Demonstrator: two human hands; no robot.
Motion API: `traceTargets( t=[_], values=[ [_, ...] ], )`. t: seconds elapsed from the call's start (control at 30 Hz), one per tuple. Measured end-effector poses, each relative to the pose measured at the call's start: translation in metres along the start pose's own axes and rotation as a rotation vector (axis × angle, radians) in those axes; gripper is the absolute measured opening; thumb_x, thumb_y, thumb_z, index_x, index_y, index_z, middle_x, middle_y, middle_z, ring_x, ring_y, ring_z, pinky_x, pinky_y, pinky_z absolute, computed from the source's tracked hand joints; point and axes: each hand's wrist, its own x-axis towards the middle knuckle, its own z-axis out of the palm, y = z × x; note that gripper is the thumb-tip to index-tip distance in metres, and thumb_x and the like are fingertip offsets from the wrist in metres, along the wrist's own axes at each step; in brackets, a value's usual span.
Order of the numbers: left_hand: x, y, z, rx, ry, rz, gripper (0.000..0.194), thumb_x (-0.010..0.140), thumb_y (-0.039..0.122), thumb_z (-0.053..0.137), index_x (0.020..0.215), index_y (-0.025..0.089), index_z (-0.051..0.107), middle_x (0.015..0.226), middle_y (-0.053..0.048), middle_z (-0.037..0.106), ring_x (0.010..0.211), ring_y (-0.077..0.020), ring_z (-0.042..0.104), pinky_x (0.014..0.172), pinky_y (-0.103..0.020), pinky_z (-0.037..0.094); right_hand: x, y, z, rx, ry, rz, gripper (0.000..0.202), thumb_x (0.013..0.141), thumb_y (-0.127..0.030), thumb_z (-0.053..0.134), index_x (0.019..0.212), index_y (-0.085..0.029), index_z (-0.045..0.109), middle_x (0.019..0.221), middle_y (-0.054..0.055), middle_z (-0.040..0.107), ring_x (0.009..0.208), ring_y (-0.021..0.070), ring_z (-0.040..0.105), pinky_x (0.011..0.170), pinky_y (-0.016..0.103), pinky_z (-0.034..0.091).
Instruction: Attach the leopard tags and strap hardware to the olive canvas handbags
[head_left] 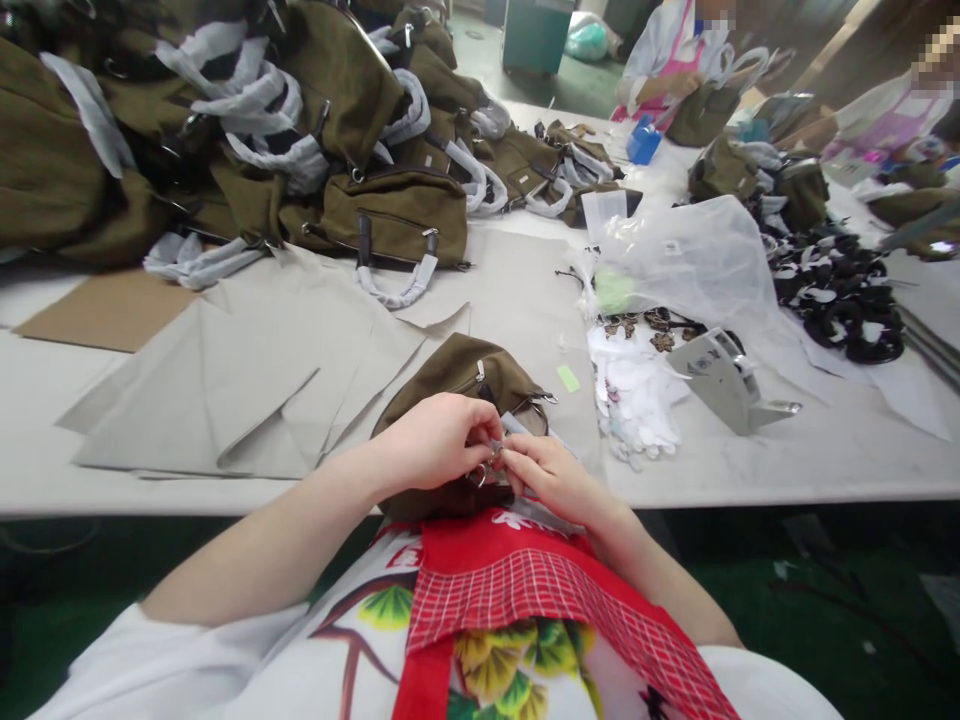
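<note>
An olive-green handbag (450, 375) lies at the table's front edge, against my red apron. Over its near side my left hand (442, 440) and my right hand (547, 475) meet, fingertips pinched together. Between them is a small shiny metal piece, perhaps a ring or clasp of the bag; the fingers cover most of it. A zipper pull and a metal hook show on the bag just beyond my hands. A pale strip, maybe a wrapped handle or tag, sticks out beside my right fingers.
Olive bags with wrapped handles (397, 215) are heaped at the back left. Grey sheets (247, 360) lie left, over brown cardboard (105, 308). To the right are white tags (637, 390), a grey tape dispenser (720, 380), a clear plastic bag (690, 250) and black straps (847, 300). Two co-workers sit beyond.
</note>
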Motion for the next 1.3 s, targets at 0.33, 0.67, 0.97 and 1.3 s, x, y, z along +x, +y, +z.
traceTargets(
  t=[0.33,0.67,0.97,1.3],
  values=[
    [-0.003,-0.001,-0.010,0.105,-0.085,0.157,0.024,0.079,0.016,0.058,0.094,0.025,0.074,0.091,-0.001,0.075,0.085,-0.0182,0.067,0.079,-0.025,0.046,0.005,0.003,0.010,0.026,0.073,0.096,0.025,0.092,-0.022,0.045,0.071,-0.018,0.056,0.050,-0.006,0.052,0.049,0.0095,0.049,0.056,0.021,0.036],
    [0.001,-0.005,-0.011,0.205,-0.194,0.252,0.019,0.081,0.017,0.055,0.071,0.023,0.069,0.081,-0.003,0.068,0.079,-0.0186,0.064,0.075,-0.026,0.047,0.006,-0.004,0.008,0.053,0.077,0.102,0.028,0.091,-0.024,0.047,0.064,-0.019,0.055,0.052,-0.004,0.053,0.051,0.0097,0.051,0.053,0.020,0.037],
    [-0.002,-0.005,-0.015,0.129,-0.130,0.219,0.016,0.090,0.019,0.046,0.081,0.021,0.059,0.090,-0.003,0.062,0.082,-0.0163,0.059,0.077,-0.027,0.045,0.004,-0.006,0.008,0.021,0.311,-0.113,0.009,0.078,-0.019,0.063,0.085,-0.018,0.068,0.077,0.000,0.059,0.071,0.0121,0.053,0.065,0.022,0.041],
    [0.006,0.004,-0.020,0.091,0.055,0.228,0.013,0.093,0.020,0.042,0.083,0.020,0.050,0.088,-0.003,0.056,0.079,-0.0160,0.053,0.073,-0.028,0.044,0.008,0.010,0.011,0.835,0.129,-0.011,0.031,0.086,-0.045,0.063,0.082,-0.014,0.066,0.059,-0.003,0.057,0.042,0.0033,0.032,0.041,0.020,0.019]
  ],
)
